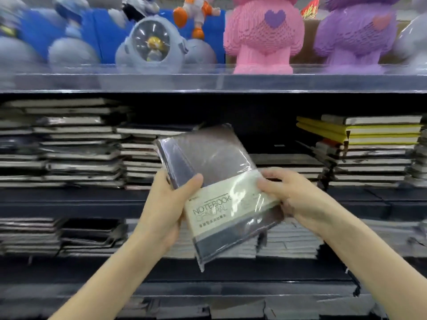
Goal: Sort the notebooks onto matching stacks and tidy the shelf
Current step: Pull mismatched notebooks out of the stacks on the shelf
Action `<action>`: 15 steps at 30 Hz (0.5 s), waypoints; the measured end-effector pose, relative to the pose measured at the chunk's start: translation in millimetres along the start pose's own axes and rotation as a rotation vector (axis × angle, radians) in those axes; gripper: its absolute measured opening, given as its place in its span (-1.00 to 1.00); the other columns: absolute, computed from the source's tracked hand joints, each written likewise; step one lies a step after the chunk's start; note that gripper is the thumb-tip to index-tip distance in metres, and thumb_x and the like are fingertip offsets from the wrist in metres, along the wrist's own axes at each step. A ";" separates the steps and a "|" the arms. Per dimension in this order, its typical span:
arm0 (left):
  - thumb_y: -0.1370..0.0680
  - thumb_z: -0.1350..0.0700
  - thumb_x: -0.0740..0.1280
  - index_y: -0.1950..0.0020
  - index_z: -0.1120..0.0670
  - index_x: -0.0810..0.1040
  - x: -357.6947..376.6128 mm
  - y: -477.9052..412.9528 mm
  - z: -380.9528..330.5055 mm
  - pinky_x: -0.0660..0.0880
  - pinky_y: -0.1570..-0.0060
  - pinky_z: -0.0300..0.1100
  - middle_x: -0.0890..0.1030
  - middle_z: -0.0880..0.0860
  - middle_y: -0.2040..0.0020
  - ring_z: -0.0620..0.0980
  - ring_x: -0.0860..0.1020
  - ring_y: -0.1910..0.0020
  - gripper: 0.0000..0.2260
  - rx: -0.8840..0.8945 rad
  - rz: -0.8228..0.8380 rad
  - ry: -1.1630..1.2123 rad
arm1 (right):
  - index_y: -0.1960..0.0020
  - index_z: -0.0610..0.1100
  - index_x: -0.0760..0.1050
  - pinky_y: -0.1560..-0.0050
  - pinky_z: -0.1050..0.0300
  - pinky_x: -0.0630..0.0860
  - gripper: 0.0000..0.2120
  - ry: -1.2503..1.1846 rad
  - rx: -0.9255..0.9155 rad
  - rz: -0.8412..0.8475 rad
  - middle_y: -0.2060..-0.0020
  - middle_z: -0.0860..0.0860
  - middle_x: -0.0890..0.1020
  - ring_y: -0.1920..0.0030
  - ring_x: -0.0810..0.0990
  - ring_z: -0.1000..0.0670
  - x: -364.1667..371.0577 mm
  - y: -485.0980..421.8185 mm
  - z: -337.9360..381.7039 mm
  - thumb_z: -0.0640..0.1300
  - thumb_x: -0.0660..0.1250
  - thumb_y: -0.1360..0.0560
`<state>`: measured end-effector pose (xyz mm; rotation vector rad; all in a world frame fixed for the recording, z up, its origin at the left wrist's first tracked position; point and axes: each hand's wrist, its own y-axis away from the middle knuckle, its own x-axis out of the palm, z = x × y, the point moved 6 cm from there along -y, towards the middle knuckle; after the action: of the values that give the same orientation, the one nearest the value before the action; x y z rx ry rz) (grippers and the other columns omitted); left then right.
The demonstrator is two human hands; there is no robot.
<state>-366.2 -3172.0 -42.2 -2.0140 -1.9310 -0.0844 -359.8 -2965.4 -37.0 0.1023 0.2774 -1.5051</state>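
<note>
A dark grey-brown notebook [208, 155] in clear plastic wrap, with a cream band printed "NOTEBOOK", is held tilted in front of the middle shelf. My left hand [168, 204] grips its left edge, thumb across the cover. My right hand [286, 195] grips the right edge at the band, its fingers curled behind. Stacks of dark notebooks [76, 146] fill the shelf to the left, and a lower stack [286, 162] lies behind the held book. At the right, yellow notebooks [360, 132] lie on top of a dark stack.
The top shelf [208, 82] carries toy figures: a grey astronaut globe [152, 47], a pink block figure [263, 33] and a purple one [355, 35]. Further notebook stacks [57, 236] sit on the lower shelf, with more below at the bottom edge.
</note>
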 end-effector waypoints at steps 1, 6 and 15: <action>-0.49 0.23 0.37 -0.17 0.10 0.48 -16.5 3.1 -6.6 0.60 0.29 -0.10 0.67 0.12 -0.02 0.09 0.68 0.09 -0.73 0.027 -0.054 -0.005 | -0.11 -0.06 0.57 0.11 0.12 0.60 -0.78 0.048 -0.016 -0.011 0.10 -0.01 0.72 0.10 0.69 0.00 8.9 -8.2 8.2 0.02 0.28 -0.56; -0.50 0.26 0.36 -0.18 0.08 0.49 -93.0 21.5 -37.2 0.60 0.34 -0.08 0.67 0.11 0.00 0.10 0.68 0.11 -0.73 0.136 -0.240 -0.018 | -0.26 -0.19 0.40 0.17 0.01 0.66 -0.49 -0.067 -0.034 -0.102 0.04 -0.13 0.63 0.15 0.69 -0.10 62.3 -82.5 46.1 0.20 0.23 -0.53; -0.51 0.27 0.35 -0.10 0.03 0.51 -159.1 4.6 -52.2 0.58 0.33 -0.07 0.66 0.07 0.05 0.03 0.68 0.20 -0.78 0.203 -0.331 -0.049 | -0.26 -0.33 0.35 0.64 0.29 0.43 -0.69 -0.361 0.105 -0.162 0.32 -0.19 0.61 0.64 0.54 0.03 123.2 -145.6 65.1 -0.22 0.27 -0.58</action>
<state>-362.7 -3339.4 -38.8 -1.5701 -2.1898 0.0784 -491.5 -3110.2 10.9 -0.1106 -0.0853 -1.6663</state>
